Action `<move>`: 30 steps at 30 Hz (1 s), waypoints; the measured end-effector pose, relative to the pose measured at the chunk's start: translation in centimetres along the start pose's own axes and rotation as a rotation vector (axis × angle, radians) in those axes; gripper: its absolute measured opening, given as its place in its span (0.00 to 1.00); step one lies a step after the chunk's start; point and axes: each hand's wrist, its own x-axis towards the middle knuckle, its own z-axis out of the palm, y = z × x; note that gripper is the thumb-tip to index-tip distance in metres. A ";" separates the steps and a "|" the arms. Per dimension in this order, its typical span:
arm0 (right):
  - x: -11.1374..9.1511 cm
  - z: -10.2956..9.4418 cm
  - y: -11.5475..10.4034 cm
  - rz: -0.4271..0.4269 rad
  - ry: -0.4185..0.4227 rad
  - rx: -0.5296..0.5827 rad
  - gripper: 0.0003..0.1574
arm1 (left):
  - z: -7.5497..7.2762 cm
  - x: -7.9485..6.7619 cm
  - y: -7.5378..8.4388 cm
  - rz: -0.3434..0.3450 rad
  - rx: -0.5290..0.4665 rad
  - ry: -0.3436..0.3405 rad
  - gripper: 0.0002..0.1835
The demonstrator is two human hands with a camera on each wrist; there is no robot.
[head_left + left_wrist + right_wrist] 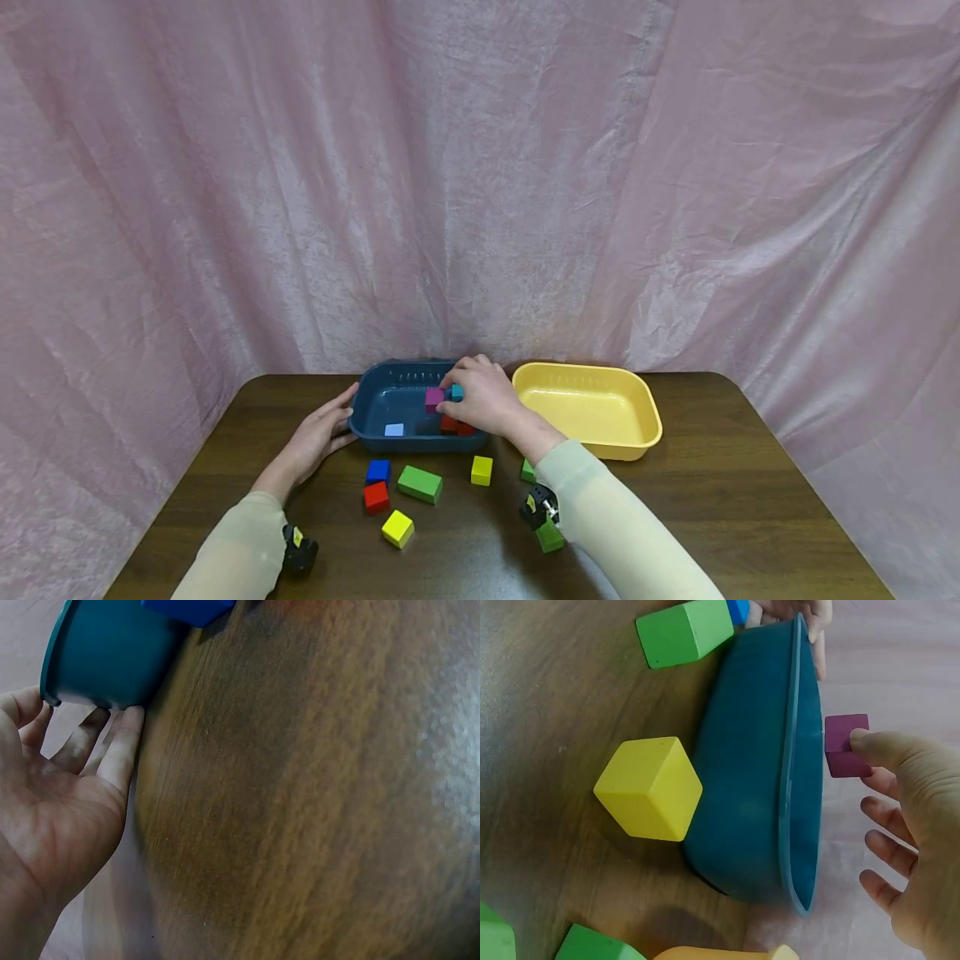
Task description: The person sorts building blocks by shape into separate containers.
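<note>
My right hand (486, 398) pinches a purple cube (434, 400) between thumb and fingers over the dark blue bin (405, 444). In the right wrist view, the purple cube (847, 746) sits above the bin's rim. Inside the bin lie a light blue block (393, 430), red blocks (448, 424) and a teal block (457, 392), partly hidden by the right hand. Against the bin's left end rests my left hand (317, 437). Its fairly straight fingertips touch the bin wall (112, 660) in the left wrist view, with nothing in the palm.
A yellow bin (592, 417) stands at the right. On the table in front are a blue block (378, 472), a red block (377, 498), a long green block (420, 484), yellow cubes (482, 471) and green blocks (550, 537) partly under the right forearm. A pink curtain (480, 183) hangs behind.
</note>
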 end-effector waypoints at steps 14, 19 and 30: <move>0.2 1.1 -0.7 0.007 -0.018 -0.005 0.22 | 0.0 0.0 -0.1 0.006 0.011 -0.006 0.31; 0.5 1.2 -1.1 0.018 -0.012 -0.016 0.21 | 0.0 0.0 0.0 0.004 0.012 -0.006 0.31; 0.4 1.8 -1.3 0.025 -0.016 0.004 0.21 | 0.0 0.0 -0.1 0.002 0.011 -0.005 0.31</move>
